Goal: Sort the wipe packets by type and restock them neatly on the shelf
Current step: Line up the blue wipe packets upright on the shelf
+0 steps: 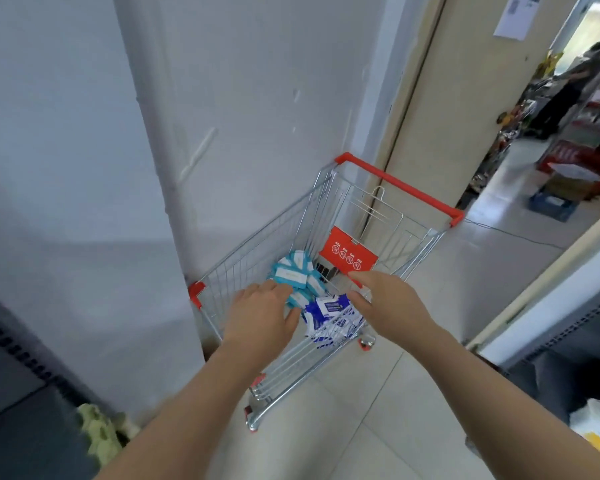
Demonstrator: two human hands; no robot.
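— Where are the packets?
— In the silver wire shopping trolley with red handle [257, 252]: pale blue-and-white wipe packets [291, 275] on the left, dark blue-and-white wipe packets [329, 310] just beside them.
— And the hands?
— Left hand [260, 313] touches the pale ones, grip impossible to tell; right hand [385, 299] spread over the dark ones, holding nothing

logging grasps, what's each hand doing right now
Left hand: open, over the light-blue packets.
Right hand: open, holding nothing, above the dark-blue packets.

Bare forearms [222, 393], apparently bare hands [260, 317]
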